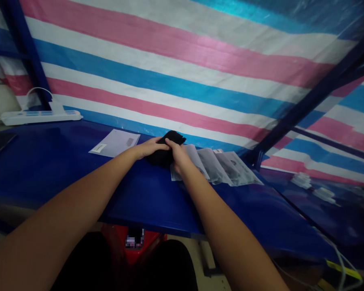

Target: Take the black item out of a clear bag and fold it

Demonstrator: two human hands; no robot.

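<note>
Both hands closed on black cloth bundle (165, 151), centre of blue surface (63, 169): left hand (150, 147) at its 9 o'clock, right hand (177, 155) at 3. Clear packets (221, 165) fan out at 3 o'clock, touching. Risk: right wrist drags packets, they scatter. Envelope (115, 142) at 9 o'clock.

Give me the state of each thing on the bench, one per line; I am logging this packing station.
left hand: gripping the black cloth.
right hand: gripping the same cloth.
black cloth: bunched up, on the blue table.
clear bags: flat, fanned out, overlapping.
grey mailer: lying flat, untouched.
power strip: one plug in.
</note>
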